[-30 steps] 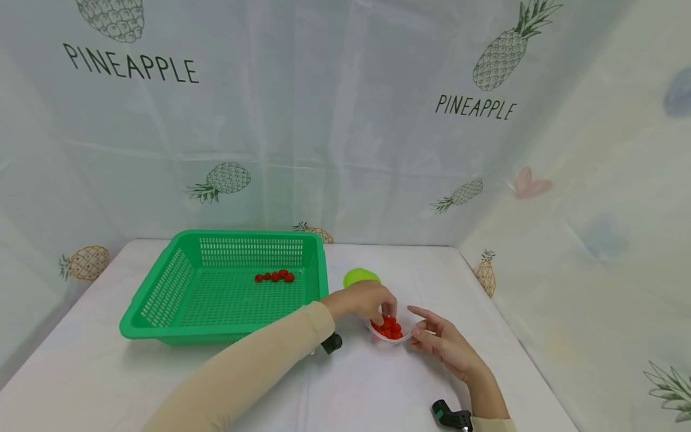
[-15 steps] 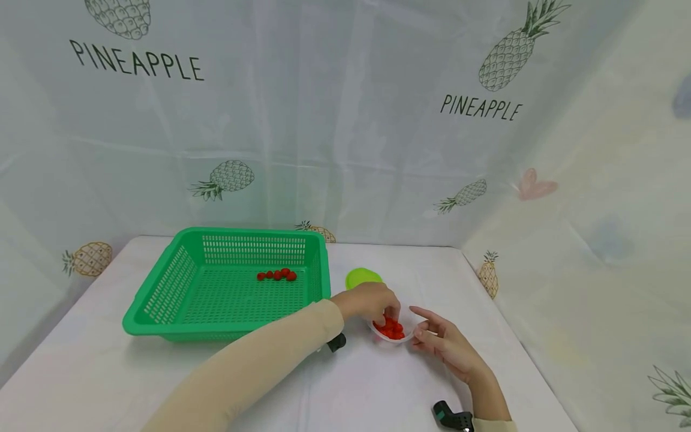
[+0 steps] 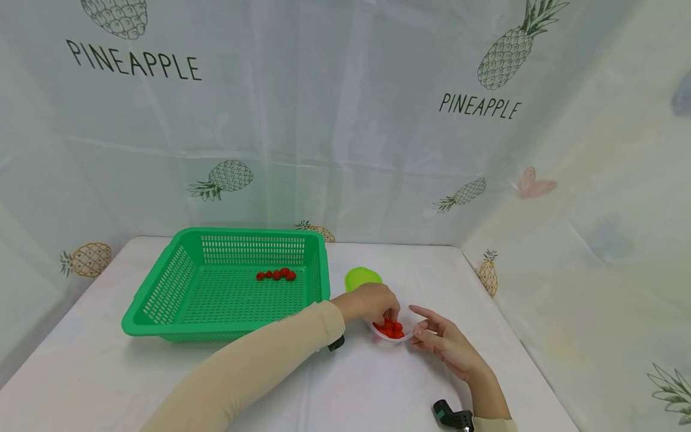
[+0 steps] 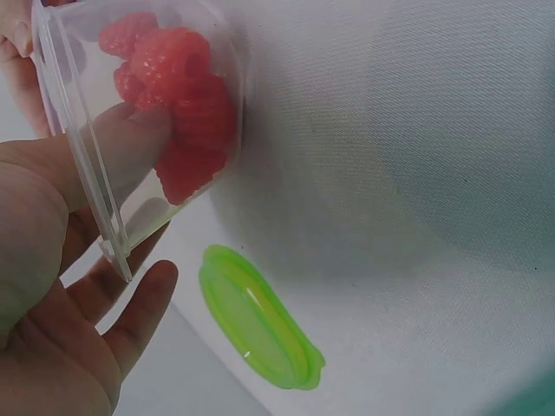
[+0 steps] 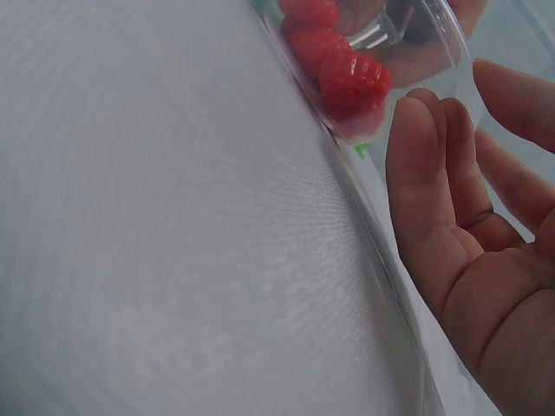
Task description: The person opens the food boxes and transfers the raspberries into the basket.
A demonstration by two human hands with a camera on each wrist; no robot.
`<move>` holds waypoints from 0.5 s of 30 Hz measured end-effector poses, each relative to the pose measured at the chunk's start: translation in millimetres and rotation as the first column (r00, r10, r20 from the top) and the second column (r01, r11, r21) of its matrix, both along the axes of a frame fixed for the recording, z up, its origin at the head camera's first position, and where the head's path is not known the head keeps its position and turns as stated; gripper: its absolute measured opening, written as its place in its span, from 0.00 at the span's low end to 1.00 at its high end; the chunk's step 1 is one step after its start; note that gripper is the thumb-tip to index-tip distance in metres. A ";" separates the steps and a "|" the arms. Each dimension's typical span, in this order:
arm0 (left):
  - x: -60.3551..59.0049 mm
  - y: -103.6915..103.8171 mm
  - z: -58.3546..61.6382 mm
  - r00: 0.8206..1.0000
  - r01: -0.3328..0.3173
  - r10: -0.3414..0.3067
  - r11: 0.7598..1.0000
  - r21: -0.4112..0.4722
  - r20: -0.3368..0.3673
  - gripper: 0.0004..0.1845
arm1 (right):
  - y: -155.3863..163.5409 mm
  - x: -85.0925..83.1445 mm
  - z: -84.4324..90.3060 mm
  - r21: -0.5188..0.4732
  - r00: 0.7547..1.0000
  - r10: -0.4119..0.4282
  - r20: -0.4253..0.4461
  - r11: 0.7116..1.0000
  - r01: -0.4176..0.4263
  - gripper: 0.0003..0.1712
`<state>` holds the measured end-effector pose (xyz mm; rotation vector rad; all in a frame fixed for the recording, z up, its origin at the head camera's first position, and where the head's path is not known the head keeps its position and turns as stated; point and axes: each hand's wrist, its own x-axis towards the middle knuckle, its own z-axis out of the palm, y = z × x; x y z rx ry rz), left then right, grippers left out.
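A clear plastic cup (image 3: pixel 402 336) of red raspberries (image 3: pixel 390 329) lies tilted on the white table. My left hand (image 3: pixel 372 303) reaches in from the left with its fingers curled into the cup's mouth. In the left wrist view one fingertip (image 4: pixel 130 130) presses on the raspberries (image 4: pixel 186 113) inside the cup (image 4: pixel 78 165). My right hand (image 3: pixel 438 337) rests against the cup's right side with fairly straight fingers. The right wrist view shows those fingers (image 5: pixel 425 173) lying along the clear wall (image 5: pixel 434 52), beside the raspberries (image 5: pixel 351 82).
A green slotted basket (image 3: pixel 162 300) stands at the left, with several raspberries (image 3: pixel 276 275) near its far right corner. A lime green lid (image 3: pixel 363 277) lies flat just behind the cup, also in the left wrist view as the lid (image 4: pixel 260 321). Pineapple-print sheets wall in the table.
Hardly anything has moved: my left hand stays in the cup with its fingers a touch lower, and my right hand keeps its place against the cup.
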<state>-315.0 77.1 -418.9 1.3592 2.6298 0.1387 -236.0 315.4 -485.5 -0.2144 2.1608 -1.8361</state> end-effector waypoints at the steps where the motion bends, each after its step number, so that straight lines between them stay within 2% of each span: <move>1: 0.4 0.2 -0.3 1.000 0.001 -0.001 1.000 0.000 -0.003 0.09 | 0.1 0.2 -0.1 0.000 1.000 0.000 0.000 1.000 0.000 0.40; 10: 0.2 0.4 -3.7 1.000 -0.010 0.010 1.000 0.009 0.002 0.06 | -0.5 0.5 0.8 -0.003 1.000 -0.006 0.006 1.000 0.006 0.39; 15: 0.9 1.4 -4.1 1.000 -0.013 0.013 1.000 -0.006 -0.021 0.06 | -0.8 1.3 1.7 -0.007 1.000 -0.005 0.008 1.000 0.005 0.40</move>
